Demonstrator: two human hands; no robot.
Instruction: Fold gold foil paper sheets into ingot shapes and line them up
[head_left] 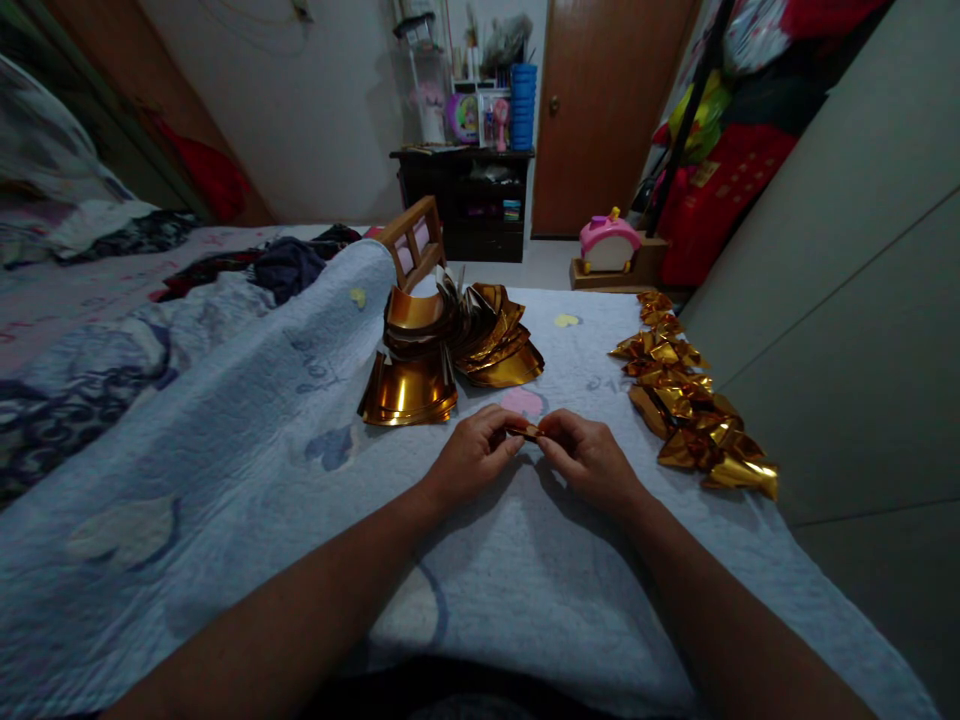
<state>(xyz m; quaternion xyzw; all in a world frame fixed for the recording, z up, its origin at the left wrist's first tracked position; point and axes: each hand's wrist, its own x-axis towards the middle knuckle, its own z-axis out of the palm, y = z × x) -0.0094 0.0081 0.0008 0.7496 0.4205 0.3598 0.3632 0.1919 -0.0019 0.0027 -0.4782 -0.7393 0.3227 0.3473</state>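
Between my two hands is a small strip of gold foil paper [529, 432], mostly hidden by the fingers. My left hand [480, 440] pinches its left end, and my right hand [589, 450] pinches the right end. Both hands are just above the light blue quilt [510, 560]. Beyond my left hand lies a stack of curved gold foil sheets [411, 390], with more fanned gold sheets [499, 345] beside it. To the right of my right hand runs a row of folded gold foil pieces [686, 405] along the quilt's edge.
A wooden bed rail [412, 240] rises behind the sheets. Crumpled dark clothes [289, 268] lie at the left. Farther back stand a dark cabinet [465, 205], a wooden door [607, 120] and a pink and white toy [609, 245]. A pale cabinet panel [847, 300] borders the right side.
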